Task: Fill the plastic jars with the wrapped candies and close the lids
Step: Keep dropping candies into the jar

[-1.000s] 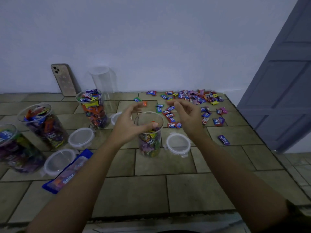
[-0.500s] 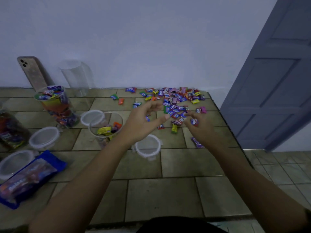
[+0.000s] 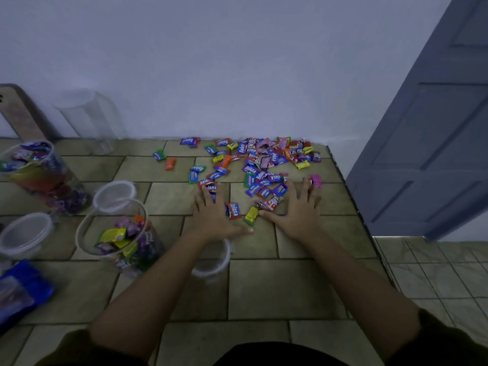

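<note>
Many wrapped candies (image 3: 261, 159) lie scattered on the tiled counter (image 3: 277, 286) against the wall. My left hand (image 3: 214, 215) and my right hand (image 3: 298, 210) lie flat, palms down, at the near edge of the pile, fingers spread over a few candies. A red candy (image 3: 234, 210) and a yellow candy (image 3: 250, 215) sit between my hands. An open plastic jar (image 3: 118, 233), partly filled with candies, stands left of my left arm. A clear lid (image 3: 214, 260) lies partly under my left forearm.
A filled open jar (image 3: 39, 175) stands at far left, an empty clear jar (image 3: 89, 120) by the wall. Two more lids (image 3: 115, 194) (image 3: 25, 233) lie nearby. A blue candy bag (image 3: 18, 291) lies at the left edge. The counter ends at right beside a grey door (image 3: 427, 141).
My hands left the jar, moved right and forward to the candy pile and came down flat on the counter. The view swung right, so the jars now sit at left.
</note>
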